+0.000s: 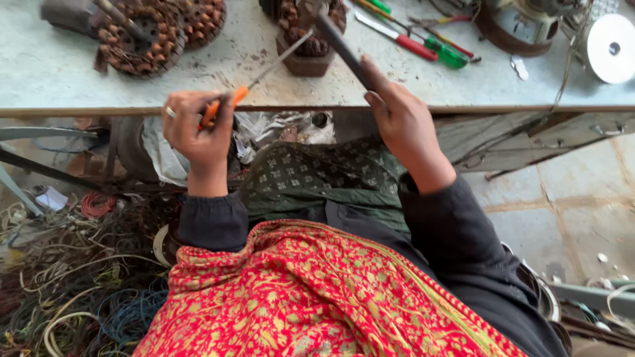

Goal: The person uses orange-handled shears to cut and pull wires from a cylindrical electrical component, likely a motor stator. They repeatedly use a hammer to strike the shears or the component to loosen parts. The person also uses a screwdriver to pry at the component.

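- Left hand [197, 129]: one finger wears a silver ring [170, 112].
- Both arms: dark sleeves [456, 231], ribbed cuffs.
- Red shawl [317, 297], yellow-green floral pattern.

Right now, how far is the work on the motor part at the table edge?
Done: two wound cores lie aside on the table. In hand: the left hand holds an orange-handled screwdriver toward the core on the wooden block; the right hand grips a dark handle. Left: copper-coloured windings are still in that core.
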